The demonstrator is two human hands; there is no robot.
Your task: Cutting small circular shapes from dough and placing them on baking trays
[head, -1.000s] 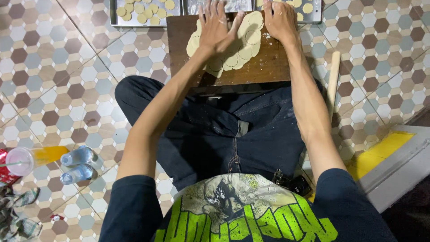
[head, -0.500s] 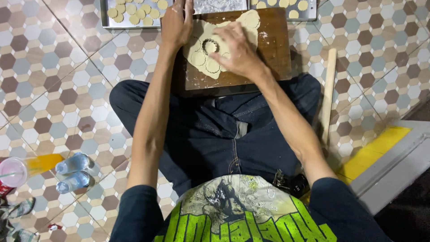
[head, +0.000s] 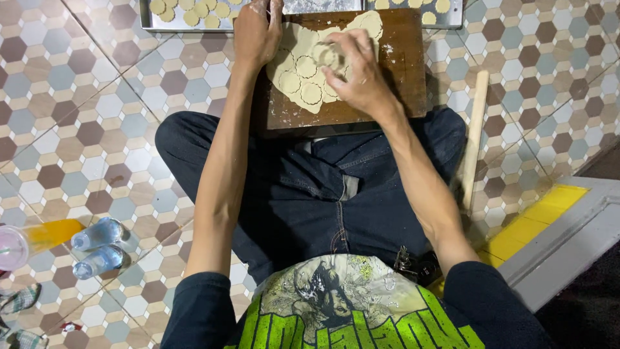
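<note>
Two hands are at work on a rolled sheet of pale dough (head: 303,77), which lies flat on a brown wooden board (head: 400,71) resting across our lap. We record the left hand (head: 257,32) laid palm-down on the upper left part of the sheet, fingers loosely spread and grasping nothing, pinning the dough. The right hand (head: 358,74) is curled over a small round cutter (head: 325,55); its fingertips close around it, pressing it into the sheet near the middle. The cutter itself is mostly hidden, so we cannot tell its material.

Several scalloped circles are already stamped into the dough, sitting side by side in the sheet. The sheet is soft, matte and irregular at its edge. The board's surface is worn, with a light dusting of flour near its upper right.

Beyond the board, two shallow metal trays (head: 187,27) hold small pale round dough discs (head: 194,13). A plain wooden rolling pin (head: 473,139) lies on the floor (head: 84,110), just beside our right leg. That floor is tiled in hexagons of brown, grey and cream. Two clear plastic bottles (head: 97,245) lie on it at left, next to a cup of orange drink (head: 29,239).
</note>
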